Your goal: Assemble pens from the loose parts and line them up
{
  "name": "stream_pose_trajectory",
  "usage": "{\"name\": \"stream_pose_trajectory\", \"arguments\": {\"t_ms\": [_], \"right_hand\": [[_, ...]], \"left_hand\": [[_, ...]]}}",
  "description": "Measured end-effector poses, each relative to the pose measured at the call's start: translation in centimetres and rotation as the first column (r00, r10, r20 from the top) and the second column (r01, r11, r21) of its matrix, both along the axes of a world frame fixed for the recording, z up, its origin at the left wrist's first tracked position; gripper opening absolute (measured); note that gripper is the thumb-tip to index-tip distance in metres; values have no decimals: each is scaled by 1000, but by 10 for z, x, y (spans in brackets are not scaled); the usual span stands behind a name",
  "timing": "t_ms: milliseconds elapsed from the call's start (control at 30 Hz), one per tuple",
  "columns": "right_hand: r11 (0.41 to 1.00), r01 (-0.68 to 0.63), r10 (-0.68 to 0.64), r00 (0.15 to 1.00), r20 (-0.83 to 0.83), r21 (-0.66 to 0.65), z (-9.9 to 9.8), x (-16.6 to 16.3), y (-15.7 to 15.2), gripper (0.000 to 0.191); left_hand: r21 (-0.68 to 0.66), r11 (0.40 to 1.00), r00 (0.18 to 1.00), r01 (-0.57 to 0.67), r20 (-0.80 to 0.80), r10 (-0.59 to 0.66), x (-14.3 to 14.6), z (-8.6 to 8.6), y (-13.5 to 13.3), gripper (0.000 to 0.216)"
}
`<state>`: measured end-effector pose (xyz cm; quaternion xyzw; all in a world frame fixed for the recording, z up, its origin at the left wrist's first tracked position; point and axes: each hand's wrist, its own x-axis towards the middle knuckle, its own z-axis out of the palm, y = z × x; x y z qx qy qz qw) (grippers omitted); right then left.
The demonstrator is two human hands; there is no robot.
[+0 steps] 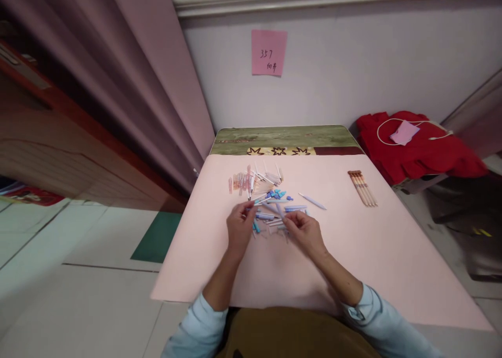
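A scatter of pen parts (270,203) lies in the middle of a pale pink table (392,264): blue barrels, small blue caps, clear tubes and thin refills. My left hand (239,227) rests at the left edge of the pile, fingers pinched on a slim part whose tip pokes out to the right. My right hand (304,230) sits at the pile's near right side, fingers curled on a small piece that I cannot make out. A single pale blue pen (312,201) lies apart to the right of the pile.
A neat row of orange-and-white pens (363,188) lies at the table's far right. Beyond the table's right edge is a red cloth (415,148) with a white cable and a pink pouch. A curtain hangs at left; a pink note (269,53) is on the wall.
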<state>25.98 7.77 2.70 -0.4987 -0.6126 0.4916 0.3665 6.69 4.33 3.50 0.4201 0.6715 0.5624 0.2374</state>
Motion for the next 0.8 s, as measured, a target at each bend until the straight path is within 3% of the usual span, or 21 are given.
{"name": "stream_pose_trajectory", "arguments": {"t_ms": [100,167,333,467,567,667,733,800], "right_hand": [[994,1,-15,992,-125,-109,-6,5,2,32],[989,-7,-21,981,-194,-145,-9,6,2,34],[982,-27,-31,953,-301,-185,-11,8,-2,37],[980,-34,-37,937,-347,-196,-10,8,-2,38],[979,-37,-38,933,-358,-200,-10,9,-2,35],[977,-42,-40,927,-374,-208,-8,10,-1,34],[977,-49,-39,918,-396,-209,-4,10,-1,34],[976,-55,-36,912,-408,-210,1,10,-1,34]], "left_hand": [[-84,996,882,29,-468,-65,-30,1,9,15],[-204,978,751,46,-639,-169,-37,-1,15,19],[-338,939,514,61,-796,-320,-30,-9,21,26],[-355,929,402,102,-840,-365,-33,-5,22,27],[-330,931,405,155,-839,-364,-42,3,19,26],[-266,947,491,182,-809,-322,-53,13,12,28],[-192,966,612,173,-747,-258,-56,17,8,27],[-103,986,788,129,-593,-165,-53,19,5,21]]}}
